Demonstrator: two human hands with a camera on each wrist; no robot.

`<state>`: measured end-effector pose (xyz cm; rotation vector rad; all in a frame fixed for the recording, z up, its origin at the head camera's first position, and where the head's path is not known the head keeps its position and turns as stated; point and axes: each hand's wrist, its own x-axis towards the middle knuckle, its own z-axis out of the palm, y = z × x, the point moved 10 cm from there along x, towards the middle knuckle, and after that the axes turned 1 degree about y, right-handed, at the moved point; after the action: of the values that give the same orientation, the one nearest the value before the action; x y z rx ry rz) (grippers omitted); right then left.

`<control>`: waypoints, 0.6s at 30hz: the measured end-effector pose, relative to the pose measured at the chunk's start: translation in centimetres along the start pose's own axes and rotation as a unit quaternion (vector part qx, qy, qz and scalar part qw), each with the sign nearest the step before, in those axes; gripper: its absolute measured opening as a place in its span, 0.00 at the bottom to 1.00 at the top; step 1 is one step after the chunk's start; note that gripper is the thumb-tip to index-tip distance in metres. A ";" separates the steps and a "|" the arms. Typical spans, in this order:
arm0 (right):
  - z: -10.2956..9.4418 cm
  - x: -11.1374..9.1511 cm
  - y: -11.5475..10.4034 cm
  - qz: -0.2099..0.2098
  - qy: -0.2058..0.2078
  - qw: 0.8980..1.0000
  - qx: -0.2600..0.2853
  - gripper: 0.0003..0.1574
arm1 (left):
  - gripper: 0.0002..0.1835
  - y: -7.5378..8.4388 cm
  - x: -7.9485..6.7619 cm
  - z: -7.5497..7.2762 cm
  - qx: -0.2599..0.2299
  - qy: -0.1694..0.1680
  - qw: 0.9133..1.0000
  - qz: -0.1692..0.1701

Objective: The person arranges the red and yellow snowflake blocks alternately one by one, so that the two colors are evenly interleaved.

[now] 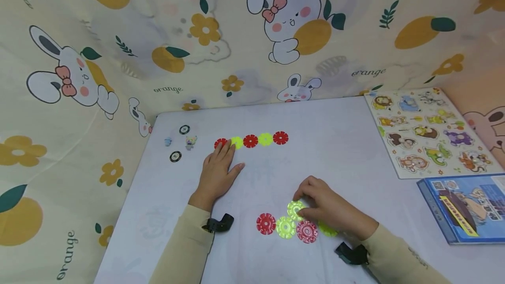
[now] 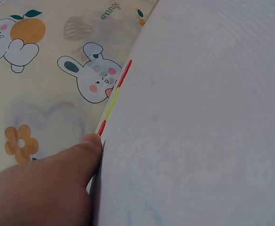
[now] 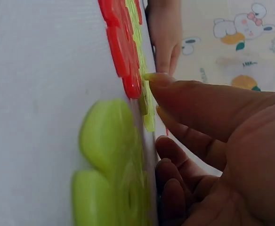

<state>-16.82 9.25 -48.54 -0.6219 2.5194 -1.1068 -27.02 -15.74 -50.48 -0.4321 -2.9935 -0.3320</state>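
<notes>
My left hand [image 1: 216, 174] lies palm down on the table, its fingertips at the left end of a row of notched plastic discs. They partly cover a red disc [image 1: 220, 143] and the yellow-green disc [image 1: 237, 142] beside it. Further along the row come another red disc [image 1: 250, 141], a yellow-green one and a red one. Nearer the front, my right hand [image 1: 329, 203] pinches a yellow-green notched disc [image 1: 295, 210] between thumb and index finger. Around it lie a red disc [image 1: 266, 223], a yellow-green disc [image 1: 286, 227], a pinkish-red disc [image 1: 307, 232] and a yellow-green disc [image 1: 328, 229] partly under the hand.
Two black round pieces [image 1: 175, 156] and small figurines [image 1: 191, 142] lie at the back left. An animal picture board [image 1: 434, 137] and a blue box [image 1: 467, 209] occupy the right side. Printed cloth [image 1: 236, 25] hangs behind the white table [image 1: 327, 139].
</notes>
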 end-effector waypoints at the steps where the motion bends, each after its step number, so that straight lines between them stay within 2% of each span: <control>1: 0.0 0.0 0.0 -0.003 -0.001 1.000 -0.003 0.16 | 0.42 0.0 0.0 0.0 0.000 0.001 1.000 0.000; 8: 0.3 -0.2 0.0 -0.010 -0.027 0.999 -0.028 0.26 | 0.42 0.1 0.0 -0.1 -0.002 0.000 1.000 0.000; 11: 0.2 -0.2 0.1 -0.004 -0.030 0.999 -0.023 0.28 | 0.42 0.0 0.0 -0.1 -0.002 0.000 1.000 -0.001; 14: 0.2 -0.1 0.5 0.022 -0.033 0.999 0.013 0.24 | 0.42 0.0 0.0 -0.1 0.001 0.000 1.000 -0.004; 18: -0.5 0.1 1.3 0.063 -0.027 0.995 0.078 0.14 | 0.42 0.0 0.0 -0.1 -0.001 -0.001 1.000 -0.004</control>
<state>-17.46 10.30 -49.22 -0.4387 2.3625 -1.2093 -27.06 -15.77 -50.43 -0.4210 -2.9984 -0.3357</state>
